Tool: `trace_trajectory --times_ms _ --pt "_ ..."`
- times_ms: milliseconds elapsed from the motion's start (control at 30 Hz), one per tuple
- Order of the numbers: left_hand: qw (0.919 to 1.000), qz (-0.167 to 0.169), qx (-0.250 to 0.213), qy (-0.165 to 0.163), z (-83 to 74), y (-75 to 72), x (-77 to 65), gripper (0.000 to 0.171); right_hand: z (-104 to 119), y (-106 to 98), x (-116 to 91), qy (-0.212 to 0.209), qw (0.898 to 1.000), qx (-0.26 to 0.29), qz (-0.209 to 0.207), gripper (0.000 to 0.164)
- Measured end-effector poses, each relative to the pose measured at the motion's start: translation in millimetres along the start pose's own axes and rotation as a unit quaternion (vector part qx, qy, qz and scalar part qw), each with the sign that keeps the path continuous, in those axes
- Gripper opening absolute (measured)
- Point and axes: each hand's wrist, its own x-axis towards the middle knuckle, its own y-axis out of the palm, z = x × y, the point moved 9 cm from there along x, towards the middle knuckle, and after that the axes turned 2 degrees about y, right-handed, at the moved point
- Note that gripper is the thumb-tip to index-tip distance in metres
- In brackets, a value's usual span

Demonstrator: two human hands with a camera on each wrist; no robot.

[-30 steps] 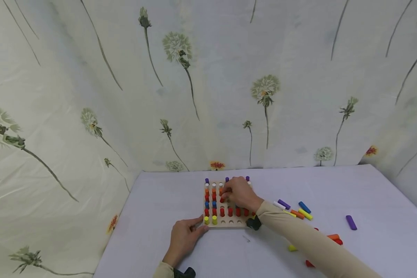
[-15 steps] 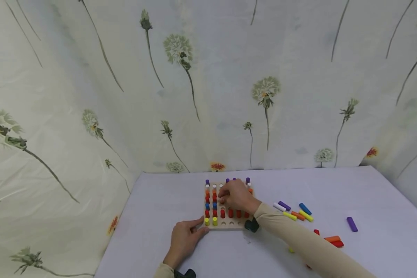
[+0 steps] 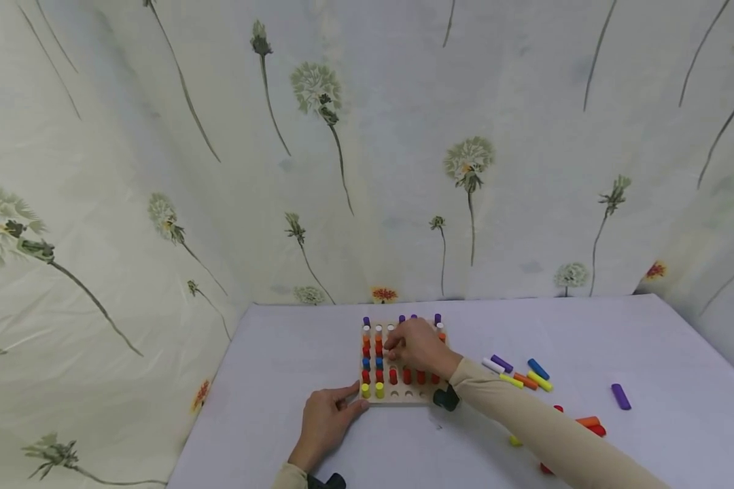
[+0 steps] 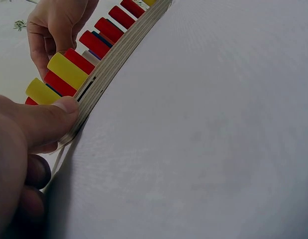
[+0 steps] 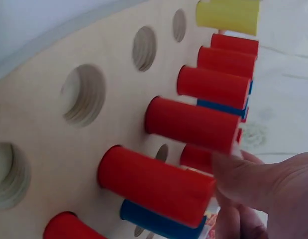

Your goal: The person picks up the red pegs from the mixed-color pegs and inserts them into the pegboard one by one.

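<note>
A wooden pegboard (image 3: 404, 402) stands on the table with rows of coloured pegs upright in its holes. At its near left corner, my left hand (image 3: 325, 418) grips the edge between thumb and forefinger, beside two yellow pegs (image 4: 68, 71). My right hand (image 3: 421, 345) reaches over the board with the fingertips low in the middle rows. In the right wrist view its thumb and fingers pinch a red peg (image 5: 196, 157), partly hidden behind a nearer red peg (image 5: 193, 124). Bare holes show along the board's near row.
Right of the board lie loose pegs: white (image 3: 493, 365), blue (image 3: 538, 369), yellow (image 3: 539, 380) and orange (image 3: 525, 381) among them. A purple peg (image 3: 620, 396) lies farther right. Several more lie around my right sleeve (image 3: 526, 414), partly covered. A flower-printed curtain (image 3: 367, 170) hangs behind the table.
My right hand has come slightly left and lower over the board, and its fingers now cover the red peg that showed beneath them. My left hand has stayed at the corner.
</note>
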Motion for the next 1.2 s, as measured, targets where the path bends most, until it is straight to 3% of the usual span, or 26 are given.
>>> trace_trajectory --times_ms 300,533,667,900,1067,1200 --pt "0.9999 -0.004 -0.003 0.009 -3.5 2.1 -1.2 0.041 9.5 -12.7 -12.9 -0.024 0.999 -0.013 -0.016 0.01" --pt "0.9999 -0.007 0.008 0.006 -2.8 3.8 -1.3 0.042 -2.8 -44.5 -34.9 -0.03 0.999 -0.038 -0.021 0.01" --pt "0.9997 -0.014 0.015 0.012 -4.2 2.4 -1.4 0.042 -16.0 -66.4 -52.7 -0.045 0.998 -0.052 -0.014 0.008" --pt "0.9996 -0.013 0.019 0.017 -6.1 -0.5 0.3 0.041 -54.1 -93.2 -92.7 0.023 0.998 -0.044 0.036 0.004" --pt "0.9994 -0.018 0.023 0.019 -6.4 -2.0 0.4 0.041 -72.1 -112.9 -123.6 0.021 0.997 -0.064 0.038 0.006" --pt "0.9997 -0.013 0.015 0.013 -4.9 1.0 -2.0 0.041 -96.4 -122.6 -152.4 0.048 0.995 -0.075 0.042 0.008"
